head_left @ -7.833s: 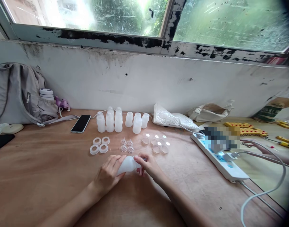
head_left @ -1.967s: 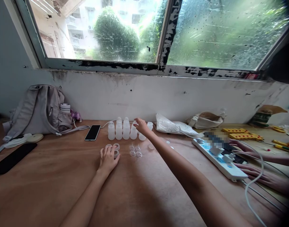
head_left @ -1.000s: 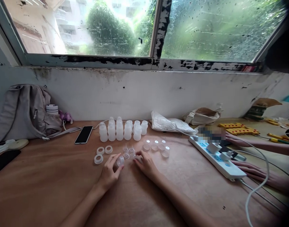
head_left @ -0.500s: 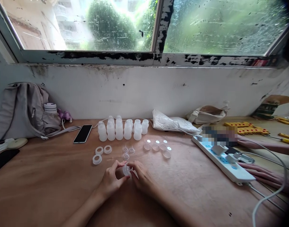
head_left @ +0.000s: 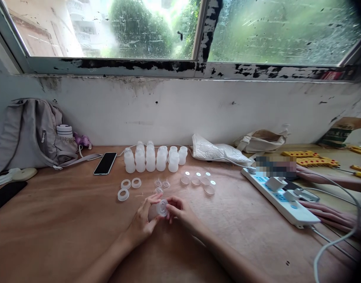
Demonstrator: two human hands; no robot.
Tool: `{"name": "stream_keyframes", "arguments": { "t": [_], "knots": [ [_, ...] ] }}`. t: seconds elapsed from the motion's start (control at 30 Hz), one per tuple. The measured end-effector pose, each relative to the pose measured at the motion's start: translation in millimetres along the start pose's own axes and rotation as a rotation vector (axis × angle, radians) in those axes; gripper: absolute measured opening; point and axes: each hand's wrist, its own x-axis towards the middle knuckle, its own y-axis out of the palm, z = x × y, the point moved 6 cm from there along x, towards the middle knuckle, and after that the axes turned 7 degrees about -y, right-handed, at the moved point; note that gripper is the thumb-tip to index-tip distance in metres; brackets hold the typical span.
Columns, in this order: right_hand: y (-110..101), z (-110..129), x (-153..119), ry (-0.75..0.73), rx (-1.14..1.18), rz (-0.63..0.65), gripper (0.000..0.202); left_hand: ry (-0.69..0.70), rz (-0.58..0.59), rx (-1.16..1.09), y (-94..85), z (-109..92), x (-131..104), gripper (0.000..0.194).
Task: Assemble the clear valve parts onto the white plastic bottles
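A frosted translucent bottle [head_left: 153, 212] lies tilted in my left hand [head_left: 143, 218], its round ribbed end [head_left: 162, 207] turned towards the right. My right hand [head_left: 180, 212] pinches the rim of that end. Just beyond my fingers sit small clear nipple-shaped pieces [head_left: 166, 183], one partly hidden by my left hand. To their left are three translucent rings [head_left: 123, 194]. Several clear round caps [head_left: 209, 190] lie to the right, with small white discs by them. Several frosted bottles [head_left: 150, 159] stand in a group farther back.
Behind on the left are a phone [head_left: 105, 163] and a grey backpack [head_left: 30, 135]. A silvery pouch [head_left: 216, 150] lies near the wall. On the right, a white power strip [head_left: 277, 200] has cables, with another person's hands [head_left: 328, 214] beyond it.
The bottle in my hands has turned, so its round end faces more towards the camera and its body shows. My right hand has shifted to the right side of that end.
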Motion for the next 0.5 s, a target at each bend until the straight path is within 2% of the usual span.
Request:
{"name": "stream_keyframes", "arguments": {
  "t": [0.1, 0.17, 0.3, 0.5],
  "knots": [
    [-7.9, -2.1, -1.1, -0.073, -0.178, -0.144, 0.016, 0.021, -0.053, 0.096, -2.6, -5.3, 1.4, 0.036],
    [-8.7, 0.8, -3.2, -0.142, -0.319, -0.185, 0.011, -0.043, -0.021, 0.077, -0.9, -3.9, 2.9, 0.036],
    [0.3, 10.4, -6.8, -0.245, -0.470, -0.144, 0.010, -0.188, -0.009, -0.034, 1.6, 1.8, 3.0, 0.022],
    [3.0, 9.9, -7.3, -0.200, -0.476, -0.149, 0.004, -0.195, -0.011, -0.089, 5.6, -0.2, 1.8, 0.020]
  ]
}}
